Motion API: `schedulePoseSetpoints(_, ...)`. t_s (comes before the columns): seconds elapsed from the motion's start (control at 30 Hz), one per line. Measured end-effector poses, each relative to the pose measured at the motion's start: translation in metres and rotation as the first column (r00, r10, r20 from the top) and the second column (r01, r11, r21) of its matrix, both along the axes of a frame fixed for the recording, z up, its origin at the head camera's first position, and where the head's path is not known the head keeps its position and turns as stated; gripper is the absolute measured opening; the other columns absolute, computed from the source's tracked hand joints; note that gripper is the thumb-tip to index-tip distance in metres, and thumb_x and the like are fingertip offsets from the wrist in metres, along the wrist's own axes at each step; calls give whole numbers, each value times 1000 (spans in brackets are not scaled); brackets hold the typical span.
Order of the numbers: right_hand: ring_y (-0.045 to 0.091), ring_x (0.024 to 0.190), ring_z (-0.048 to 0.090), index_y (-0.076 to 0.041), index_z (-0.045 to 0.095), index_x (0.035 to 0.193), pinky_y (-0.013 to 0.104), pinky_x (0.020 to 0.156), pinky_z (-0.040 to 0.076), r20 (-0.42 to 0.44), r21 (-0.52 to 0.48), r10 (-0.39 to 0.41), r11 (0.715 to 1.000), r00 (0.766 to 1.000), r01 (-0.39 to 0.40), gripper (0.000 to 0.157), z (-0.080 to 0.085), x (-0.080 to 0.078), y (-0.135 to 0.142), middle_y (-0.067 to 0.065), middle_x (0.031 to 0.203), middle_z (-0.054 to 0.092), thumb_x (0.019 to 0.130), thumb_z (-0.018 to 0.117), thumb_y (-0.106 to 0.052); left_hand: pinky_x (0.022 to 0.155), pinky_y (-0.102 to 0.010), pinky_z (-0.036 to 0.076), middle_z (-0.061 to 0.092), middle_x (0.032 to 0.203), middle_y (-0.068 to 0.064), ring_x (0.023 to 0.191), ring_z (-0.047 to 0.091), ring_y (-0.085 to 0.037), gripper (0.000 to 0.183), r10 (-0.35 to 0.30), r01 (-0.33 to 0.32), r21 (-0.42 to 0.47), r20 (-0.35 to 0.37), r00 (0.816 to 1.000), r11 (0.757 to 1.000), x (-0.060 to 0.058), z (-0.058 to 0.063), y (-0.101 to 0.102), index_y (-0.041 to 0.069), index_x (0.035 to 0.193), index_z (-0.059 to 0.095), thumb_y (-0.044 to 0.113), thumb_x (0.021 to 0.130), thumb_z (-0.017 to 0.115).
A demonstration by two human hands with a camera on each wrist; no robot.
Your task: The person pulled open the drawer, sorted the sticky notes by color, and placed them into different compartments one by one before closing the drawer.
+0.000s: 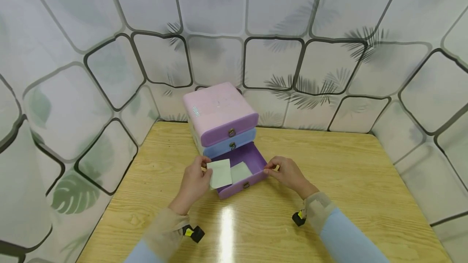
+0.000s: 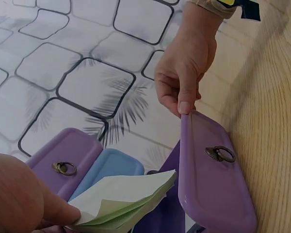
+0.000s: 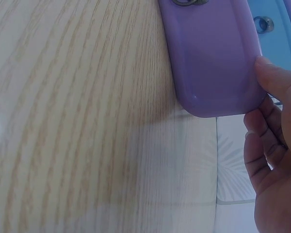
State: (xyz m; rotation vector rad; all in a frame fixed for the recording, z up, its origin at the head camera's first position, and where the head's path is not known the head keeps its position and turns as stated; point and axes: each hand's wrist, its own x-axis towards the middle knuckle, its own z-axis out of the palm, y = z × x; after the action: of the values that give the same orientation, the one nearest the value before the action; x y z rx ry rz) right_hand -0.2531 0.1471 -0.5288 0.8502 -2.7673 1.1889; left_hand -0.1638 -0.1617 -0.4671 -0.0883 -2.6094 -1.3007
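My left hand [image 1: 194, 180] pinches a small stack of pale green paper sheets [image 1: 220, 173] by its left edge, above the pulled-out bottom drawer. In the left wrist view the stack [image 2: 128, 196] shows several layers, fanned slightly at one corner. The purple drawer [image 1: 257, 158] belongs to a small chest of drawers [image 1: 221, 108] with a pink top. Another pale sheet [image 1: 240, 171] lies inside the drawer. My right hand [image 1: 289, 172] pinches the drawer's front right corner, thumb on the rim; in the right wrist view its fingers curl beside the purple front panel [image 3: 213, 58].
Above the open drawer are a closed blue drawer [image 1: 219, 148] and a closed purple drawer [image 1: 219, 131], each with a brass ring pull. The chest stands on a wooden table [image 1: 329, 165], near the patterned wall covering [image 1: 272, 64] behind it.
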Motion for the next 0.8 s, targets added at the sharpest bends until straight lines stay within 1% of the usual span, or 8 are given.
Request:
schedulePoseSetpoints(0.17,6,77,59,-26,70,82,26,60,49,-11,-10,1,1000,1000,-1,5,0,1,0,-14,85,64,86,74,-24,55,-29,39,52,80,-7,56,41,-12,17,-11,10,-37,-35,999,999,-4,-2,7,3,106,54,-2,89,59)
schedulePoseSetpoints(0.3,6,77,59,-25,70,82,25,60,49,-6,-12,4,1000,1000,-4,5,0,2,0,-14,85,64,86,74,-25,59,-31,41,51,74,-6,61,43,-15,17,-10,7,-57,-45,999,998,-10,-7,10,2,103,55,-3,88,59)
schedulePoseSetpoints(0.47,6,76,59,-26,70,82,25,61,50,2,-3,-7,1000,1000,7,5,-1,1,0,-15,85,64,85,74,-25,61,-33,43,53,76,-7,67,48,-18,15,-11,9,-52,-32,999,999,-16,-11,16,1,102,55,-2,89,59)
schedulePoseSetpoints(0.6,6,76,59,-26,70,83,26,62,50,-6,4,-2,1000,1000,2,5,-1,0,0,-14,85,64,86,73,-26,61,-32,44,53,76,-6,67,49,-18,15,-6,5,-61,-17,1000,998,-21,-14,21,1,101,56,-2,87,60)
schedulePoseSetpoints(0.8,5,76,59,-26,70,82,26,61,49,-25,-5,1,1000,1000,-1,5,0,0,-1,-15,84,64,85,74,-24,64,-34,45,53,77,-6,67,49,-18,16,-30,30,-71,-3,1000,997,-30,-12,33,0,102,56,-2,87,59)
